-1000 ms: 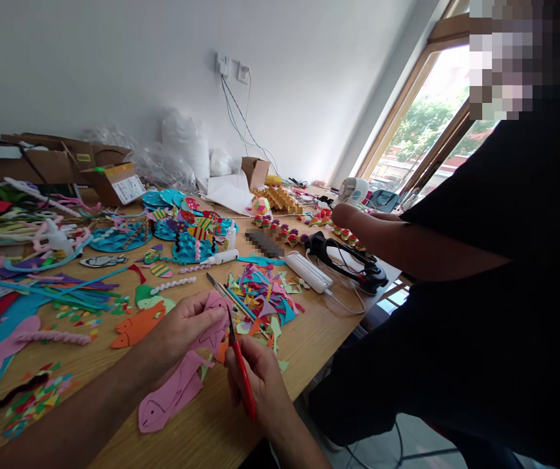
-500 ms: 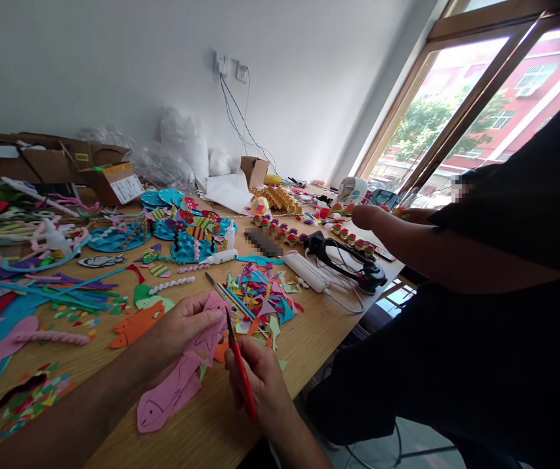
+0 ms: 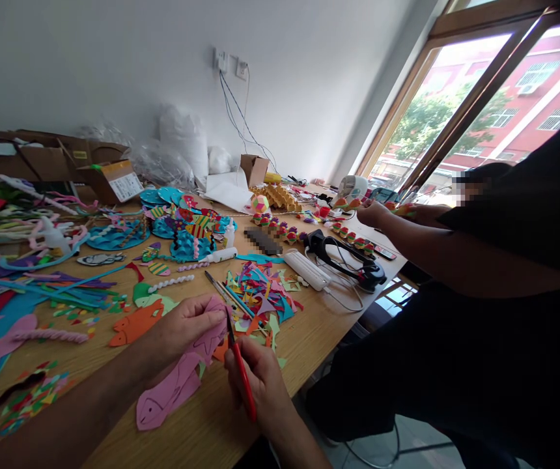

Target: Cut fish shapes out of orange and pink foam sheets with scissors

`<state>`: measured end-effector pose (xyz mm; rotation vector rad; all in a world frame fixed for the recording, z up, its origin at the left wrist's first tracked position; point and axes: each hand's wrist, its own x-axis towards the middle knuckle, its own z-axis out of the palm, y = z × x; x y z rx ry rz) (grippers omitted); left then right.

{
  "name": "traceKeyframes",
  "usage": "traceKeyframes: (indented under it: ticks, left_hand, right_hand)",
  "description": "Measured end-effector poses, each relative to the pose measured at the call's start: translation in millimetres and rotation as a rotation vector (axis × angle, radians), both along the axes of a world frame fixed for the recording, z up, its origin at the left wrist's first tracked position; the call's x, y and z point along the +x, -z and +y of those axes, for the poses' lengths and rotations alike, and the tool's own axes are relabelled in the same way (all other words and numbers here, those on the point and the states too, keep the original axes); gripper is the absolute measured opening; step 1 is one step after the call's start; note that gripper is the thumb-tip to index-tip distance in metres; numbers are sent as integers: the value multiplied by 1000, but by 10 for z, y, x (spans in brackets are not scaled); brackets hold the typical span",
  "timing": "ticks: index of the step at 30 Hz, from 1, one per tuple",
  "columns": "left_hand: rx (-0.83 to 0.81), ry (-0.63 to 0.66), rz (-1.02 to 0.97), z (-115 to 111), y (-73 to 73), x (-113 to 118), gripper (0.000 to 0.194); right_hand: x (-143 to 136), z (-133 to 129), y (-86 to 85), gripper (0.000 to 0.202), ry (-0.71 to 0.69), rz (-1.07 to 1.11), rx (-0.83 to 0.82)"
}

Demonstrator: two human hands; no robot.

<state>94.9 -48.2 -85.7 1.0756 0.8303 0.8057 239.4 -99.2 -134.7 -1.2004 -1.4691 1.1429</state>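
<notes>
My left hand (image 3: 200,320) pinches the upper end of a strip of pink craft paper (image 3: 165,395), which hangs down toward the table's front edge. Fish and star outlines are drawn on it in dark lines. Closed around the red handles of a pair of scissors (image 3: 243,381) is my right hand (image 3: 260,374). The blades point up and meet the paper's edge right beside my left fingertips. Just behind my left forearm lie orange paper fish (image 3: 136,324).
A heap of coloured paper scraps (image 3: 265,286) lies beyond my hands, with a white power strip (image 3: 305,270) and a black headband-like device (image 3: 346,260) farther right. Blue paper plates (image 3: 118,236) stand at the back left. A co-worker's arm (image 3: 407,244) reaches over the table's right side.
The pink paper's top end has tilted slightly at the scissors, while my hands stay nearly in place. The co-worker's arm has shifted a little to the right.
</notes>
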Motion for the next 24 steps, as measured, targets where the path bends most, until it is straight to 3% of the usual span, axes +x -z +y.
traceKeyframes:
  ticks: [8,24]
  left_hand:
    - [-46,59,-4,18,21,-38,19]
    - [-21,82,66,35,10,-69,32]
  right_hand:
    - [36,7,16,33,1,-28,23]
    - [45,-1,41,31,-8,-51,29]
